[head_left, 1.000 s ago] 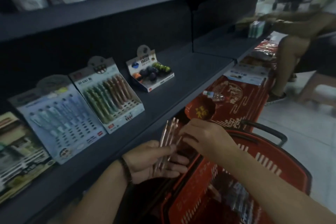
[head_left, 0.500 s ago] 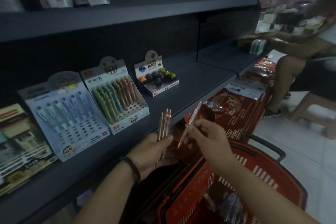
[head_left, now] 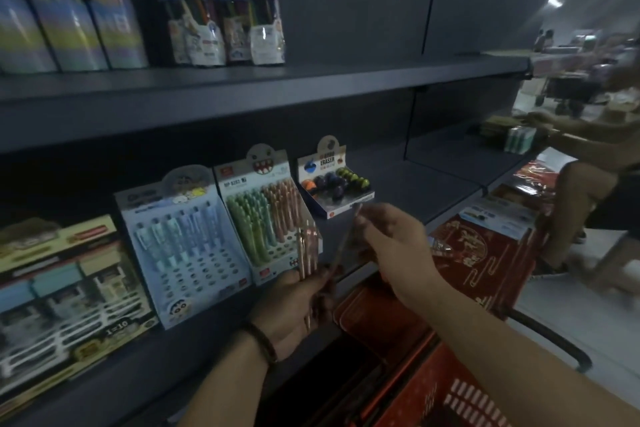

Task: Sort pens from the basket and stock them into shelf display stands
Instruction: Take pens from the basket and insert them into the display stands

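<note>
On the dark grey shelf [head_left: 398, 180], a pale blue cardboard display stand [head_left: 180, 246] of blue-capped pens stood at the left, and just right of it stood the white stand holding green and rose-gold pens [head_left: 268, 215]. In front of that stand, your left hand [head_left: 298, 305], with a dark braided wristband [head_left: 263, 340], had its fingers curled around a small bundle of rose-gold pens [head_left: 307, 253] held upright. Your right hand [head_left: 391, 239] pinched a single slim rose-gold pen [head_left: 341, 246] in its fingers, tilted towards the stand. Below it sat the red plastic shopping basket [head_left: 446, 399].
</note>
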Available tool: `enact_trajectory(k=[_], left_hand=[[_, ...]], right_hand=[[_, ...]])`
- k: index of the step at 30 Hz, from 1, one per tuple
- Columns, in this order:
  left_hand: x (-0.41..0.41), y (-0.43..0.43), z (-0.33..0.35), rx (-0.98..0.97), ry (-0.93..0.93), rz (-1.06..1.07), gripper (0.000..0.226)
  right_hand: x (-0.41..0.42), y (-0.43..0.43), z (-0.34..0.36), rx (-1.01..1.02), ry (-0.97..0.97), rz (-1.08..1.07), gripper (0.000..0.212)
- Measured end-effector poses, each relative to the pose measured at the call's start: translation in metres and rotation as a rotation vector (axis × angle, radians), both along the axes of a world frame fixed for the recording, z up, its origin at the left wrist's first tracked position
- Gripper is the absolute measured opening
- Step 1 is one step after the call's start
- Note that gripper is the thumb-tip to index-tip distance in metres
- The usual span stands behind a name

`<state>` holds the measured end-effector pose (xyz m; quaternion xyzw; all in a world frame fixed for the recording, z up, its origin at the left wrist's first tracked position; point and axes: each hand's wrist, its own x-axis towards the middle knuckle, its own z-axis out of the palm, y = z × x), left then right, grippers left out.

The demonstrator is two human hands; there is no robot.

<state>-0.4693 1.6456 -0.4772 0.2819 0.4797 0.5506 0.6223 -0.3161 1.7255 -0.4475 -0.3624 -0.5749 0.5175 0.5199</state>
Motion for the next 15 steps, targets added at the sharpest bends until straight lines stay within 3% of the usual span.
enact_trajectory(k=[4, 7, 10, 15], left_hand=[[-0.024, 0.004, 0.001, -0.011, 0.083, 0.022, 0.021], [-0.042, 0.009, -0.002, -0.027, 0.221, 0.125, 0.021], [-0.056, 0.013, -0.001, -0.056, 0.208, 0.162, 0.019], [-0.068, 0.015, 0.002, -0.052, 0.182, 0.199, 0.009]], right_hand=[[-0.028, 0.021, 0.009, 0.136, -0.187, -0.037, 0.009], [-0.044, 0.046, 0.013, 0.34, -0.276, -0.186, 0.008], [-0.06, 0.069, 0.013, 0.52, -0.389, -0.284, 0.014], [-0.087, 0.095, 0.003, 0.542, -0.431, -0.305, 0.02]])
